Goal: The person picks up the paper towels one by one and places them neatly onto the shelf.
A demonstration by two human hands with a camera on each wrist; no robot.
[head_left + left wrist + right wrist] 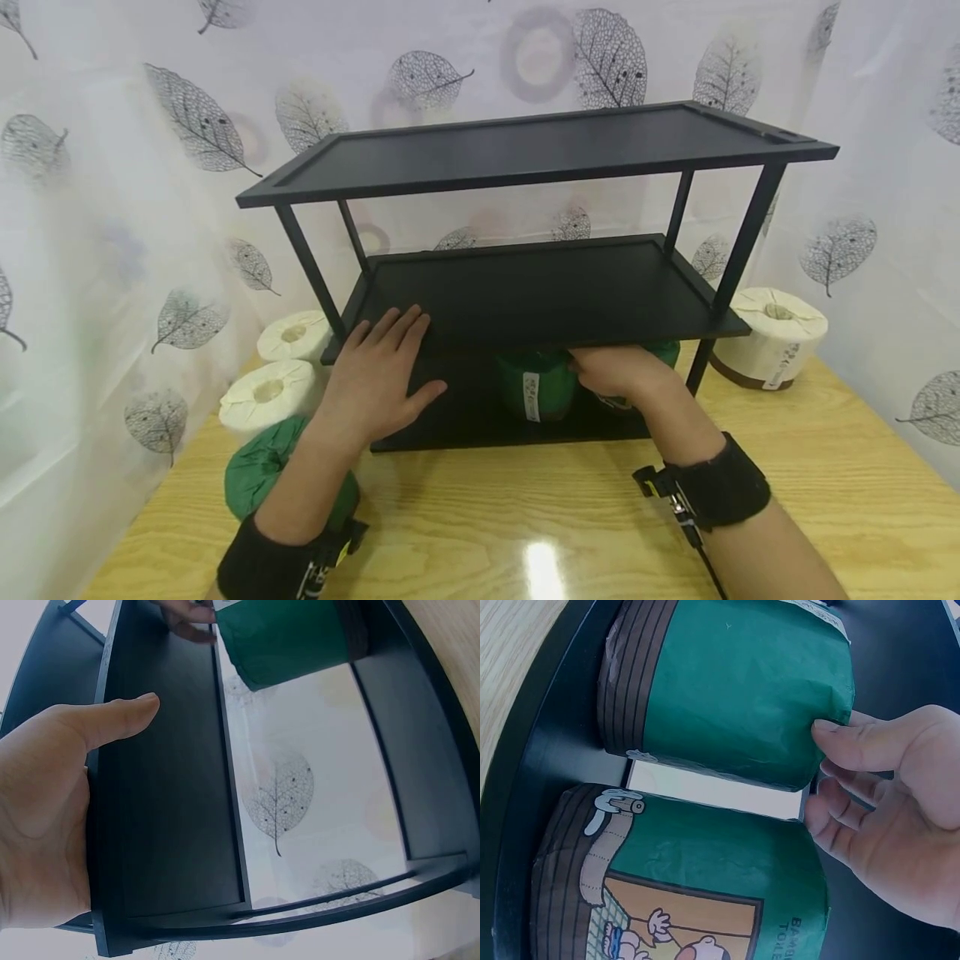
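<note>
From the head view, the right hand (618, 371) pinches the top edge of an upright green roll (553, 387) at nine o'clock from its fingers, at the bottom shelf (450, 417). Another green roll (697, 877) lies just beside, at three o'clock. The farther left hand (371, 379) rests straight fingers on the middle shelf (525, 287).

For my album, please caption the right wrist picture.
Right hand pinching a green roll beside a second roll on a black shelf.

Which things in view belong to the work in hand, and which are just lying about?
In the work, it seems:
black rack
left hand, resting on it
right hand, pinching a green roll
neighbouring green roll

Apparently lying about:
far-left green roll
three white rolls
</note>
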